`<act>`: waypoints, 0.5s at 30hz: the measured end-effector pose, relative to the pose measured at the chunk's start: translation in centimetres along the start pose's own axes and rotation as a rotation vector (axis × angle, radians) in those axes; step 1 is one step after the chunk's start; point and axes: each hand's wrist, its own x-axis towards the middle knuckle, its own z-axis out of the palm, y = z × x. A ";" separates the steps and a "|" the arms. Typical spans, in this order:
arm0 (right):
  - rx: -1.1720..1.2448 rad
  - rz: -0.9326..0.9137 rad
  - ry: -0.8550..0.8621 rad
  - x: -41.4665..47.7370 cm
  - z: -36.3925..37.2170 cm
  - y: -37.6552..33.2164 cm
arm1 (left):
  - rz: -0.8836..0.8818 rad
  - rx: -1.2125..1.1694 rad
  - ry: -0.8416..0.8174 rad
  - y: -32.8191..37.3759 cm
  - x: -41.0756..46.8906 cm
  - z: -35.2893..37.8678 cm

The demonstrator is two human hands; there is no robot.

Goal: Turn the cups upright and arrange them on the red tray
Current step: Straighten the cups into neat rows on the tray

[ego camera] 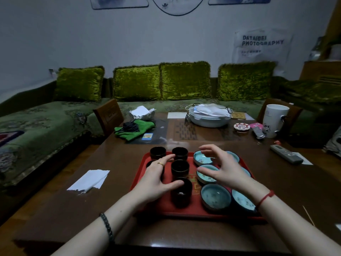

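Observation:
A red tray (166,209) lies on the brown table in front of me. On its left half stand several dark cups, all upright: two at the back (158,152) (180,153), one in the middle (180,168), one at the front (181,193); another is mostly hidden under my left hand (156,179). Several shallow turquoise cups fill the right half, such as one at the front (215,197) and one at the back (203,158). My right hand (223,168) hovers above them with spread fingers. Both hands hold nothing.
A torn white paper napkin (89,180) lies left of the tray. Farther back are a green cloth (133,129), a grey lidded dish (209,115), a white mug (274,120) and a remote control (286,153) at the right. A wooden chair (108,115) and green sofa stand behind.

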 end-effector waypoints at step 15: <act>-0.081 0.400 -0.185 -9.5 -6.5 7.4 | 0.188 0.562 -0.204 4.7 1.4 7.1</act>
